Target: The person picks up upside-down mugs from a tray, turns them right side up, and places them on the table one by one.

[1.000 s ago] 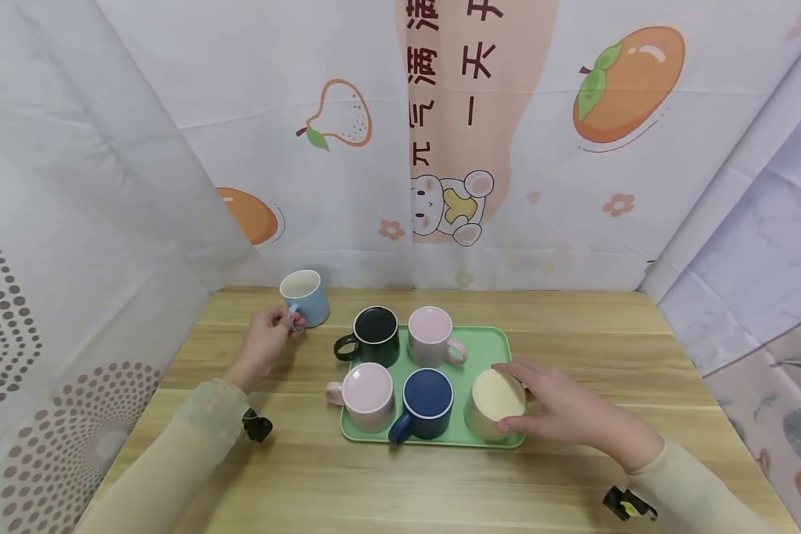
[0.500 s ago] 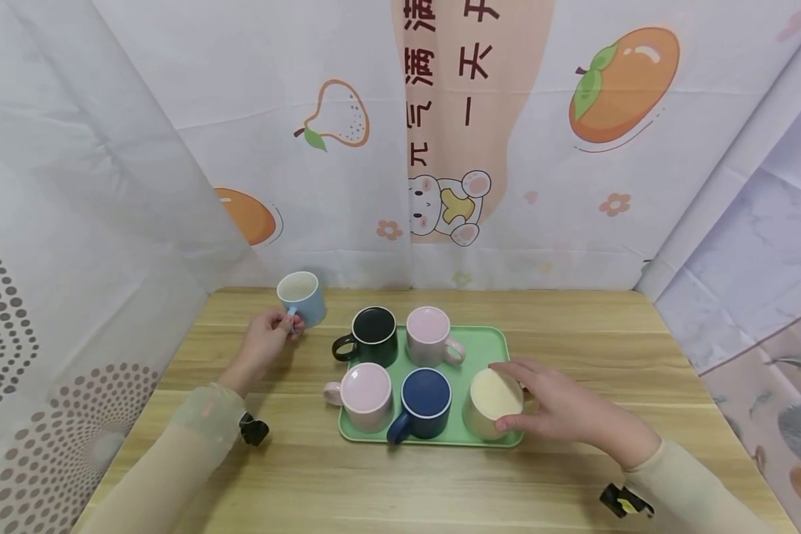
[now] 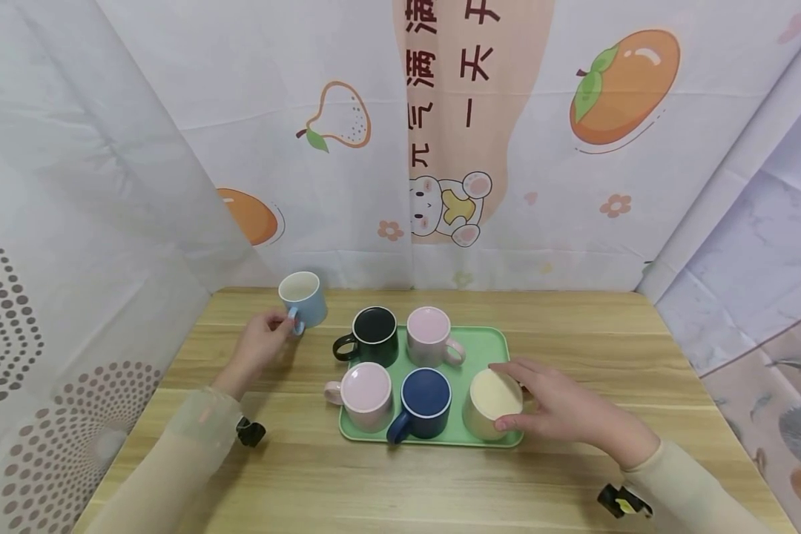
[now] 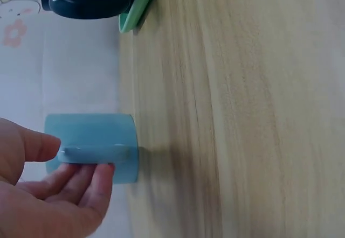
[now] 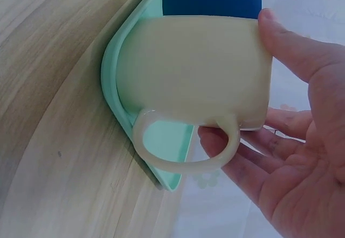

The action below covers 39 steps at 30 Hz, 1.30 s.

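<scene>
A light blue mug [image 3: 310, 305] stands at the table's back left, its handle facing my left hand [image 3: 259, 343]. The left thumb lies by the handle [image 4: 97, 154] and the fingers rest along its other side, loosely extended. My right hand [image 3: 567, 408] spans the cream mug [image 5: 194, 71], with the thumb at the rim on one side and the fingers past the handle on the other. That mug sits upright in the front right corner of the green tray [image 3: 483, 341]. Beside it on the tray is a navy mug [image 3: 427, 397].
A black mug [image 3: 375, 334] and a pink mug [image 3: 429, 334] stand in the tray's back row. Another pink mug [image 3: 367, 393] is at its front left. Several handles stick out over the tray's edge. A printed curtain [image 3: 347, 208] hangs behind the wooden table [image 3: 374, 489].
My left fingers have drawn back a little from the light blue mug's handle, which now shows more fully. The right hand and the mugs on the tray stay as they were.
</scene>
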Motion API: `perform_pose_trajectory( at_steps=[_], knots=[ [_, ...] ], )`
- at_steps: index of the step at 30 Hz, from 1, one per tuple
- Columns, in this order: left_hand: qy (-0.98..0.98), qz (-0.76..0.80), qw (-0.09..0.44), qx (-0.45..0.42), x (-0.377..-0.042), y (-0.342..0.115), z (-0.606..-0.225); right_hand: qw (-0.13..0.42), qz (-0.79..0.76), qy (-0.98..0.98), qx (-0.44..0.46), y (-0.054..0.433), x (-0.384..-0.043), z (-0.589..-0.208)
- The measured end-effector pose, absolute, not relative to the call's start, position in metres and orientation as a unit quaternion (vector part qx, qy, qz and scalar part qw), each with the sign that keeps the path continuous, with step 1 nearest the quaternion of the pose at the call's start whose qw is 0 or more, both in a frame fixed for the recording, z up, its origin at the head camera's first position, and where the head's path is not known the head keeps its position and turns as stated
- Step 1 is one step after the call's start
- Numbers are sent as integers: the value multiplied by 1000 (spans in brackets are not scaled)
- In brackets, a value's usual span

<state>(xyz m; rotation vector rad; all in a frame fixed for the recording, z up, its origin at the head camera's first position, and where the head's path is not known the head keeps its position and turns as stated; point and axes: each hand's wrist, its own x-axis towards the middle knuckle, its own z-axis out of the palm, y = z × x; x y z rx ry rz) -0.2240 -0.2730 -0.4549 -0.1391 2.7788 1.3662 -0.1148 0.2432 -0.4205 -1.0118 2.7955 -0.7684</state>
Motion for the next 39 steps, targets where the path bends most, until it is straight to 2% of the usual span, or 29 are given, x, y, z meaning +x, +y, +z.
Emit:
perform_pose_trajectory(
  at_steps=[7,13,20,27,39],
  knots=[
    [909,412,-43,-44,-211,-270,-442,46,-260,908,-326,242,-115,-419],
    [918,384,-90,32,-202,-255,-426,47,-272,904,-326,243,-114,-418],
    [930,334,-60,140,-198,-234,-429,45,-269,905,-327,243,-114,-418],
    [937,287,-26,197,-200,-217,-438,62,-279,905,-314,242,-116,-417],
    [930,272,-45,242,-200,-198,-447,78,-283,909,-295,241,-117,-418]
  ],
)
